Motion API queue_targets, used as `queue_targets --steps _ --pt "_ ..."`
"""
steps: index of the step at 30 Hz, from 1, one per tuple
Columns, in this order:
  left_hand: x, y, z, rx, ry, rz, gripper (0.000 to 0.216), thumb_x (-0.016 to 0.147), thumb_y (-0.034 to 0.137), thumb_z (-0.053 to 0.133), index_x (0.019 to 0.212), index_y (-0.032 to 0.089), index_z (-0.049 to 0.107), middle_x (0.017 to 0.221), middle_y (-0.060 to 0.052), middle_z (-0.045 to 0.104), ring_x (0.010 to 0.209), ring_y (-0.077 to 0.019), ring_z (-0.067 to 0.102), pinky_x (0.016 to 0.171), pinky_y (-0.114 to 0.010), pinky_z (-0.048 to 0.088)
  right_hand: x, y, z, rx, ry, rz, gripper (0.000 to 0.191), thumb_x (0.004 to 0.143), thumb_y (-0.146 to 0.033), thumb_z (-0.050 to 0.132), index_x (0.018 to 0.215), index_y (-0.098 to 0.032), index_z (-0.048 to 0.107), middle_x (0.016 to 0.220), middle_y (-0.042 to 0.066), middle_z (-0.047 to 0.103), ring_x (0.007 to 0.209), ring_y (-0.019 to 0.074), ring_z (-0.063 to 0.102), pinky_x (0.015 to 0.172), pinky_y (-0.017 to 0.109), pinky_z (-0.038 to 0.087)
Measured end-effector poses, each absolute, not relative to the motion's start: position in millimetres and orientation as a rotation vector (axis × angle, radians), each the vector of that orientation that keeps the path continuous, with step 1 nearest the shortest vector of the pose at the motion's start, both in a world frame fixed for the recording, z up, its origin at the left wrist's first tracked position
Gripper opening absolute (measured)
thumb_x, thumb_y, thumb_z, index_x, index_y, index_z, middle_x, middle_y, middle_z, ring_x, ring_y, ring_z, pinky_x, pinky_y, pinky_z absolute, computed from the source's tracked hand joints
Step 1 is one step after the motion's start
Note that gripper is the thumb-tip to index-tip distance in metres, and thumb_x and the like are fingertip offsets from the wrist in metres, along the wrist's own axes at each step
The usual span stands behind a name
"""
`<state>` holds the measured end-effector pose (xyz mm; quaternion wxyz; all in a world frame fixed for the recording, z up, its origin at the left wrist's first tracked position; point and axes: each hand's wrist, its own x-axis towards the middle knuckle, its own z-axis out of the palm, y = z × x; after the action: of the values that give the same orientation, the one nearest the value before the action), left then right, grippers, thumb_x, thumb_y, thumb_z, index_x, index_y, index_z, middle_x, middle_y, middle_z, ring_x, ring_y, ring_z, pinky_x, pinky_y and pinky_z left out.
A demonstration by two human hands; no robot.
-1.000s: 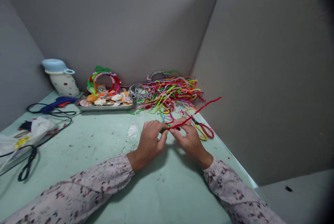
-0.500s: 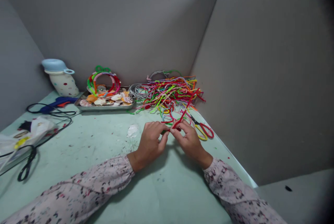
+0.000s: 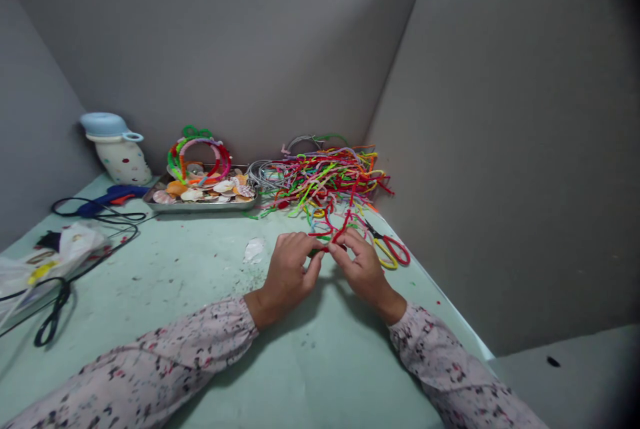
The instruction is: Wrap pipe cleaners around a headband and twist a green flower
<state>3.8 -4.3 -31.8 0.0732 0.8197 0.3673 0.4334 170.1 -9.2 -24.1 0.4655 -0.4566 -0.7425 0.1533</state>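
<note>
Both hands meet above the front of the pipe cleaner pile, thumbs and fingers pinched close together. A red pipe cleaner (image 3: pixel 342 228) rises from between the fingertips toward the pile. My right hand (image 3: pixel 363 268) pinches it near its lower part. My left hand (image 3: pixel 291 269) grips a short red piece at the same spot; whether it is the same pipe cleaner I cannot tell, as the fingers cover most of it. Just beyond the right hand lie scissors (image 3: pixel 396 250) with red and yellow handles, their blades pointing away.
Behind the hands spreads a pile of colourful pipe cleaners (image 3: pixel 330 172). A metal tray (image 3: pixel 200 208) holds shells and pipe-cleaner-wrapped hoops (image 3: pixel 227 161). At left are a bottle (image 3: pixel 121 161), a blue glue gun (image 3: pixel 107 201), a black cable (image 3: pixel 63 302) and a plastic bag (image 3: pixel 83 240). A wall borders the right.
The red pipe cleaner's free end has swung left and stands a little more upright. My right fingers have shifted slightly; the left hand stays in place.
</note>
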Motion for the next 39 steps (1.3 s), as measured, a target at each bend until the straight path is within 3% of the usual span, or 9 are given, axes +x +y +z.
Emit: queue_targets --steps 10,39 --pt "4.2 -5.4 -31.7 2.489 1.088 1.295 0.013 0.088 0.021 0.048 0.094 0.02 0.059 0.084 -0.004 0.062 0.082 -0.0195 0.052 0.078 -0.037 0.037 166.8 -11.3 -21.5 -1.089 -1.859 0.352 0.018 0.09 -0.021 0.047 0.072 -0.02 0.05 0.076 0.001 0.049 0.076 0.0171 0.048 0.069 0.031 0.039" --pt "4.2 -4.0 -33.7 2.475 1.08 1.316 0.011 0.088 0.02 0.048 0.093 0.02 0.058 0.086 -0.004 0.063 0.084 -0.0197 0.053 0.079 -0.037 0.037 167.1 -11.1 -22.7 -1.099 -1.856 0.355 0.019 0.09 -0.024 0.046 0.072 -0.02 0.05 0.077 0.002 0.05 0.078 0.0175 0.049 0.071 0.031 0.04"
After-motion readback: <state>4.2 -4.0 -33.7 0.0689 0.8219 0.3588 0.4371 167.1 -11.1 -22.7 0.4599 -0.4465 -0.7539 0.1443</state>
